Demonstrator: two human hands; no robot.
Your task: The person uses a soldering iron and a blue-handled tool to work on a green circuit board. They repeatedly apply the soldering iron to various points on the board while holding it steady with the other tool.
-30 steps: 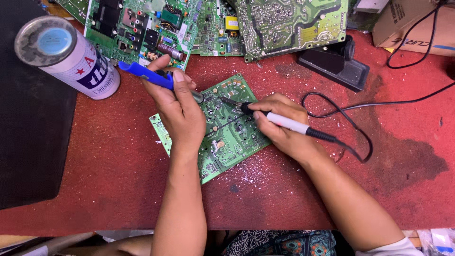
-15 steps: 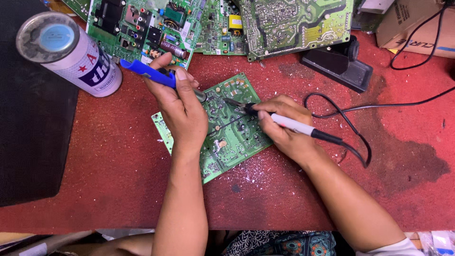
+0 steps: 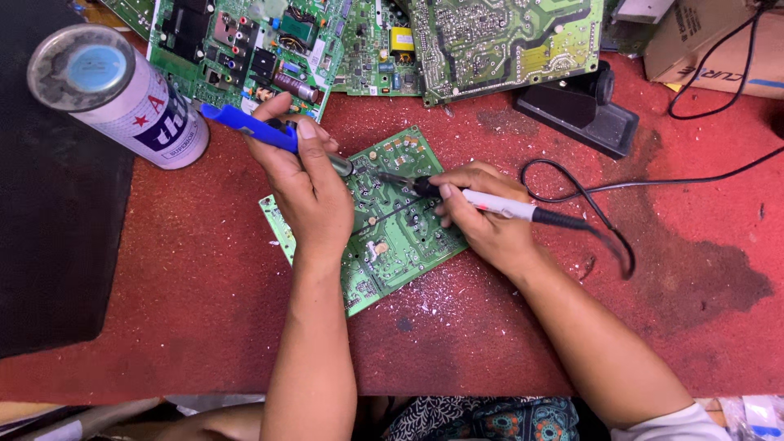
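My left hand (image 3: 306, 192) grips a blue-handled desoldering tool (image 3: 249, 126); my right hand (image 3: 482, 216) pinches a white, black-tipped soldering iron (image 3: 498, 206). Both tips meet between them, over the small green circuit board (image 3: 400, 245) beneath my fingers.

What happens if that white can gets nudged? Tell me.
The can is tall and narrow, so it likely tips easily. Being round, it would probably roll across the red bench. It stands clear of the left hand.
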